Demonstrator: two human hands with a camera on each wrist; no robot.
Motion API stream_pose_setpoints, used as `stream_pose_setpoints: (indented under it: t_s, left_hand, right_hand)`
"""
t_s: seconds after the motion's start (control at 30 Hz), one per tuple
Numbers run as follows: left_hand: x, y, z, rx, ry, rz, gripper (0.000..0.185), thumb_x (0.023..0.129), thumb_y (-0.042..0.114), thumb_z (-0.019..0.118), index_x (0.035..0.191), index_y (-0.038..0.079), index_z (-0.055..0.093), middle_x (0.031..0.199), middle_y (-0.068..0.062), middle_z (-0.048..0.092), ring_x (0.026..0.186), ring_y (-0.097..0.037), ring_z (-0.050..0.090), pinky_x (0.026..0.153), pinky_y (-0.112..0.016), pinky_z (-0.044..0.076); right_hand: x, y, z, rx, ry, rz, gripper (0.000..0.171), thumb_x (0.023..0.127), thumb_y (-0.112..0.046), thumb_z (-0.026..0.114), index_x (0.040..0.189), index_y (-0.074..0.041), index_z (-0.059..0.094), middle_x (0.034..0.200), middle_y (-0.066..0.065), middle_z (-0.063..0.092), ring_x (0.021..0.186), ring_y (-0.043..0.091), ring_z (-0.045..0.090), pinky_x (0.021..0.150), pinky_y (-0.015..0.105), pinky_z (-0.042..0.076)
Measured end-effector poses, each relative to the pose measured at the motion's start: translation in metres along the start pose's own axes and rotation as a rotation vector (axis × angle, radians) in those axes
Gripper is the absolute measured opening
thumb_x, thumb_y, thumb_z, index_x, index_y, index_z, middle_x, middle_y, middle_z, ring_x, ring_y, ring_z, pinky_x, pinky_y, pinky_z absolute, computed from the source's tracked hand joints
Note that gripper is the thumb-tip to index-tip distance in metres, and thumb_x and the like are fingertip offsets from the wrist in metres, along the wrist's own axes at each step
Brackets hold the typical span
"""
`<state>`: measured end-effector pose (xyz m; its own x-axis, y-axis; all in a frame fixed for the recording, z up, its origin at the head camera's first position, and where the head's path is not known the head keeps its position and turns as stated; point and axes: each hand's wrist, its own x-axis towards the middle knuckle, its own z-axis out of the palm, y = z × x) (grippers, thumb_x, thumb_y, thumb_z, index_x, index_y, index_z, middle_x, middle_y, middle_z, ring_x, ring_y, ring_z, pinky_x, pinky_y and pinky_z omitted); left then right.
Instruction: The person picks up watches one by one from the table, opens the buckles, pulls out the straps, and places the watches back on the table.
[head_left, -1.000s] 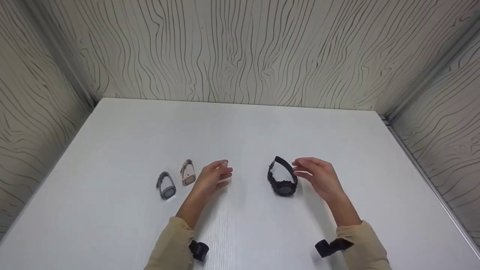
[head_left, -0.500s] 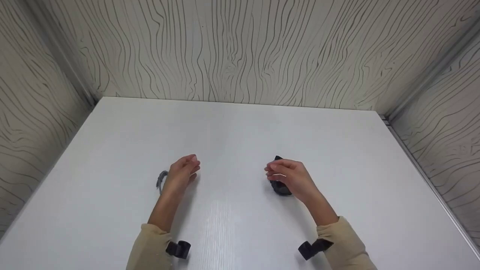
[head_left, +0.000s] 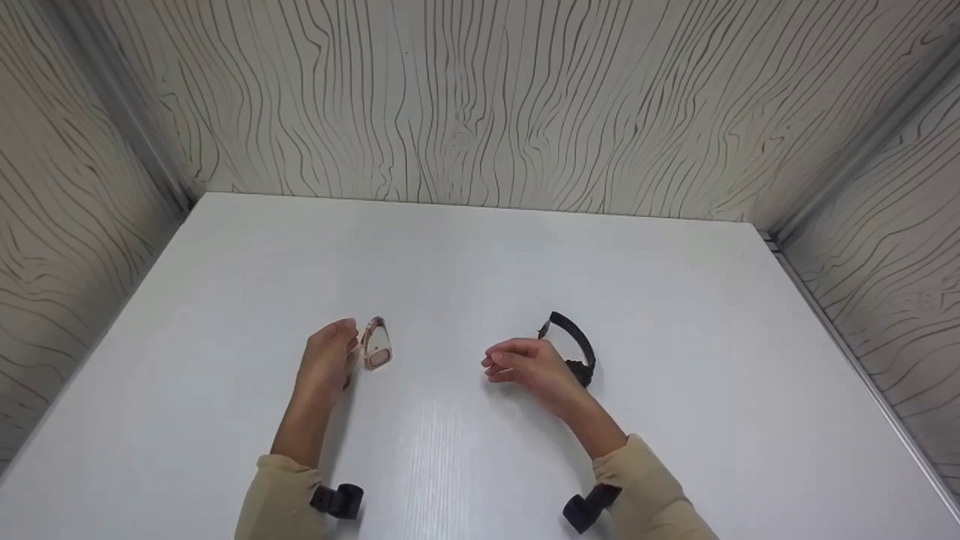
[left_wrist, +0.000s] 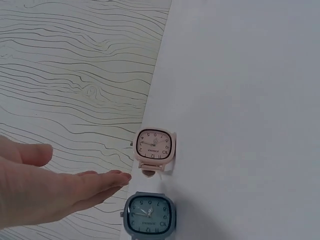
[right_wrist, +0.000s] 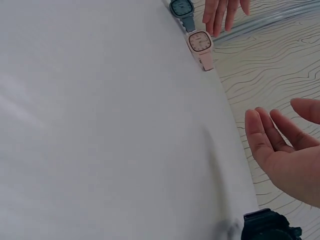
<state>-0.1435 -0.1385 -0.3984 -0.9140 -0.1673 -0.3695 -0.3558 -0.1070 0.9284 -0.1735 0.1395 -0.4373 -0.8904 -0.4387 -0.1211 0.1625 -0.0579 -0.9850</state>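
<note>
Head view, pink watch [head_left: 376, 347] just beside left-hand fingers [head_left: 346, 330], untouched

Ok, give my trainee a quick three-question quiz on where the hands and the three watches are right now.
1. True or false: the right hand grips the chunky black plastic watch.
2. Which watch stands nearest the left hand? A. the black one B. the grey-blue square-faced watch C. the pink square-faced watch
3. Fill in: in the left wrist view, both square watches stand on the white ____.

Key:
1. False. Its fingers are straight and hold nothing; the watch sits just behind it.
2. B. In the head view the hand hides it; the left wrist view shows it under the fingertips.
3. Table.
</note>
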Motion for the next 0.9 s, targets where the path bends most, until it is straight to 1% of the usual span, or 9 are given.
stream_pose_setpoints:
  t_s: [0.1, 0.3, 0.43, 0.57, 0.7, 0.9]
  left_hand:
    - [0.003, -0.001, 0.000, -0.027, 0.005, -0.036, 0.049, 0.099, 0.018, 0.031, 0.139, -0.009, 0.020, 0.144, -0.025, 0.023, 0.134, -0.032, 0.021, 0.108, -0.041, 0.018]
    - [0.008, -0.005, -0.001, -0.110, -0.010, -0.062, 0.053, 0.100, 0.018, 0.028, 0.139, -0.012, 0.010, 0.143, -0.029, 0.018, 0.133, -0.035, 0.019, 0.108, -0.038, 0.018]
    - [0.008, -0.008, -0.002, -0.127, -0.020, -0.068, 0.053, 0.101, 0.020, 0.026, 0.139, -0.013, 0.009, 0.141, -0.031, 0.018, 0.133, -0.037, 0.018, 0.108, -0.040, 0.017]
    - [0.008, -0.010, -0.003, -0.127, -0.034, -0.063, 0.055, 0.101, 0.023, 0.024, 0.139, -0.014, 0.009, 0.140, -0.032, 0.019, 0.133, -0.040, 0.018, 0.108, -0.043, 0.016]
    - [0.009, -0.011, -0.004, -0.147, -0.045, -0.061, 0.055, 0.101, 0.024, 0.022, 0.138, -0.015, 0.008, 0.137, -0.033, 0.020, 0.131, -0.041, 0.020, 0.108, -0.043, 0.018]
    - [0.012, -0.011, -0.003, -0.173, -0.027, -0.079, 0.055, 0.101, 0.023, 0.022, 0.138, -0.015, 0.009, 0.138, -0.034, 0.019, 0.131, -0.041, 0.021, 0.107, -0.041, 0.021]
  right_hand:
    - [0.004, 0.009, 0.007, 0.016, -0.025, 0.011, 0.032, 0.087, -0.003, 0.059, 0.106, 0.022, 0.051, 0.093, 0.017, 0.064, 0.088, 0.029, 0.063, 0.082, 0.039, 0.050]
    - [0.014, 0.021, 0.025, 0.062, -0.073, 0.036, 0.029, 0.087, 0.002, 0.055, 0.106, 0.023, 0.050, 0.092, 0.018, 0.065, 0.088, 0.027, 0.063, 0.082, 0.039, 0.050]
    - [0.019, 0.026, 0.037, 0.073, -0.097, 0.057, 0.027, 0.087, 0.004, 0.053, 0.107, 0.023, 0.049, 0.093, 0.019, 0.064, 0.089, 0.027, 0.063, 0.082, 0.039, 0.050]
    - [0.024, 0.028, 0.048, 0.051, -0.104, 0.064, 0.025, 0.088, 0.006, 0.050, 0.108, 0.021, 0.050, 0.096, 0.022, 0.063, 0.091, 0.028, 0.063, 0.083, 0.038, 0.050]
    - [0.029, 0.028, 0.059, 0.031, -0.115, 0.060, 0.025, 0.089, 0.007, 0.047, 0.110, 0.019, 0.050, 0.102, 0.025, 0.061, 0.095, 0.029, 0.061, 0.084, 0.037, 0.049]
    - [0.038, 0.027, 0.076, 0.033, -0.119, 0.062, 0.029, 0.090, 0.009, 0.043, 0.117, 0.017, 0.047, 0.111, 0.027, 0.057, 0.101, 0.030, 0.058, 0.087, 0.035, 0.047]
